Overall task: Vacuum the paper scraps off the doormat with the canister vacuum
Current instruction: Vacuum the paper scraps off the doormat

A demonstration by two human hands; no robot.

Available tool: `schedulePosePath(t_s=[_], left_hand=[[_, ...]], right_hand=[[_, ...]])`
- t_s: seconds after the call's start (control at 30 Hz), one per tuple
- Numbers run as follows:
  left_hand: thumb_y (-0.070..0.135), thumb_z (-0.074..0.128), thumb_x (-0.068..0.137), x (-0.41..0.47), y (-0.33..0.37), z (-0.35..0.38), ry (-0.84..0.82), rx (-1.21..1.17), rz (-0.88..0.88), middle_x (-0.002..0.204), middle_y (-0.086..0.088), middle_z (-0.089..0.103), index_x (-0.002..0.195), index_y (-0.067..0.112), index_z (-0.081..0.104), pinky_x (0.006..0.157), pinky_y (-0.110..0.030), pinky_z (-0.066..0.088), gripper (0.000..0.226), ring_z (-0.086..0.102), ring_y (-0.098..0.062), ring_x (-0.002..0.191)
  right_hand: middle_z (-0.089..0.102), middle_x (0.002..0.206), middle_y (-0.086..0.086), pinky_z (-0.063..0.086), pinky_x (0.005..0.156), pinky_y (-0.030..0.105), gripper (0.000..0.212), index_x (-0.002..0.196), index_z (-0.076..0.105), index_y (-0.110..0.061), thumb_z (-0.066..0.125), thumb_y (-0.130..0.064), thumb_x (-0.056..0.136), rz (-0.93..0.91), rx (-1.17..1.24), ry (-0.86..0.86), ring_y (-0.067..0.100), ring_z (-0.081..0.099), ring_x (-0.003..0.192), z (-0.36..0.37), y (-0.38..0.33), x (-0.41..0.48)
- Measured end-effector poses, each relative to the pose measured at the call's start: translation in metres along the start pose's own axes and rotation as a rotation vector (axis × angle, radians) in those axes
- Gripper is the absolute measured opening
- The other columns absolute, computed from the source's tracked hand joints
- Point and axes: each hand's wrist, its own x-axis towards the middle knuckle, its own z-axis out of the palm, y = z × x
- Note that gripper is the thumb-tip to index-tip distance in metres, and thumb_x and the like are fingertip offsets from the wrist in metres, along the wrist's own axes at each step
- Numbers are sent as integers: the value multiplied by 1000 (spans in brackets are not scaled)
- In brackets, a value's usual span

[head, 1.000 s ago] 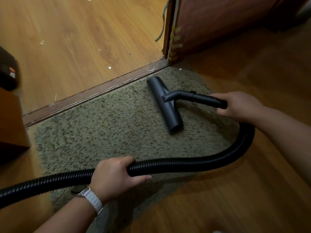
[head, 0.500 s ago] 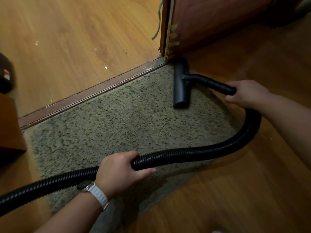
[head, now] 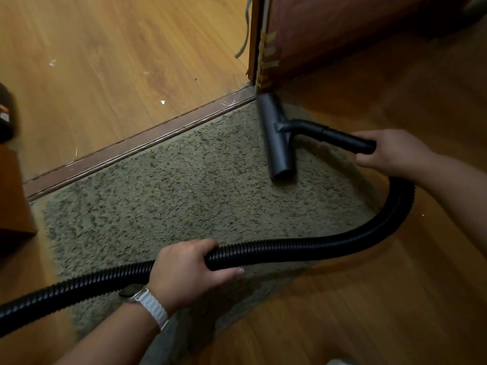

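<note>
A grey-green shaggy doormat (head: 184, 201) lies on the wooden floor against the door threshold. The black floor nozzle (head: 276, 143) rests on the mat's far right corner, its far end at the foot of the door. My right hand (head: 390, 151) grips the rigid black wand (head: 332, 134) behind the nozzle. The ribbed black hose (head: 316, 246) loops from there across the mat's near edge to the left. My left hand (head: 184, 270), with a white watch strap on the wrist, grips the hose. I see no paper scraps on the mat.
A brown door (head: 329, 35) stands open at the top right. Beyond the threshold strip (head: 137, 146), small white scraps (head: 162, 102) lie on the lighter wood floor. A brown box edge (head: 13, 196) and a dark object (head: 5, 114) sit at the left.
The nozzle swung from the mat's middle right toward the door corner, then drew back slightly toward me. My right hand moved with it. My left hand kept its hold on the hose.
</note>
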Motion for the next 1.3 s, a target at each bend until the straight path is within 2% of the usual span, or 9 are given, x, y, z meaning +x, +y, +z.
schedulePosePath(t_s=[0.2, 0.3, 0.4, 0.57, 0.67, 0.87, 1.03, 1.13, 1.3], left_hand=[[103, 17, 57, 3, -2, -4, 9, -18, -36, 60, 14, 57, 83, 31, 66, 54, -22, 45, 91, 57, -2, 59], [104, 16, 53, 3, -4, -5, -10, -6, -54, 65, 13, 61, 88, 33, 66, 58, -23, 45, 93, 61, -4, 65], [104, 15, 53, 0, -4, -5, -42, -11, -45, 64, 17, 58, 88, 33, 65, 58, -20, 45, 93, 57, 0, 63], [102, 24, 56, -2, -4, -3, -49, -48, -54, 63, 14, 59, 85, 31, 63, 62, -28, 52, 86, 58, -2, 63], [101, 26, 56, -1, -4, -4, -32, -48, -56, 61, 12, 59, 83, 30, 64, 60, -29, 52, 86, 59, -4, 62], [104, 17, 54, -5, -1, -6, -14, -58, -27, 64, 17, 58, 86, 32, 65, 61, -27, 50, 92, 58, -3, 64], [101, 24, 62, -9, -2, -4, 33, -36, 19, 59, 20, 53, 78, 32, 63, 51, -24, 40, 81, 58, -4, 59], [100, 24, 64, -11, 1, -3, 48, -8, 34, 58, 19, 52, 76, 32, 63, 48, -20, 32, 79, 58, -3, 57], [102, 21, 60, -9, 1, -6, 9, -13, 32, 60, 16, 55, 77, 30, 61, 53, -26, 45, 84, 57, -4, 59]], right_hand=[[59, 85, 4, 43, 55, 30, 41, 135, 56, -26, 62, -30, 94, 137, 12, 132, 21, 55, 70, -2, 7, 15], [61, 84, 4, 46, 57, 31, 41, 133, 57, -28, 61, -34, 93, 113, -25, 76, 22, 58, 71, 3, -4, 21], [63, 84, 6, 50, 63, 34, 33, 123, 61, -24, 62, -34, 92, 71, -72, 7, 23, 60, 72, 3, -16, 26], [65, 85, 8, 54, 70, 39, 30, 119, 63, -22, 65, -34, 92, 58, -123, -51, 26, 62, 74, -10, -20, 26], [65, 84, 7, 52, 66, 36, 32, 122, 62, -23, 65, -34, 92, 44, -155, -83, 24, 63, 72, -13, -22, 24], [65, 82, 8, 48, 62, 34, 39, 132, 58, -29, 64, -31, 93, 3, -143, -141, 24, 62, 69, -12, -19, 11], [60, 77, 4, 36, 52, 30, 32, 125, 59, -31, 63, -33, 94, -20, -134, -85, 20, 56, 66, 1, -11, 4], [61, 75, 3, 36, 51, 29, 35, 128, 57, -35, 63, -31, 94, -59, -115, -86, 19, 56, 63, 5, -10, 2], [65, 74, 0, 42, 49, 29, 49, 137, 48, -48, 61, -29, 94, -162, -84, -124, 19, 61, 60, 12, -25, 5]])
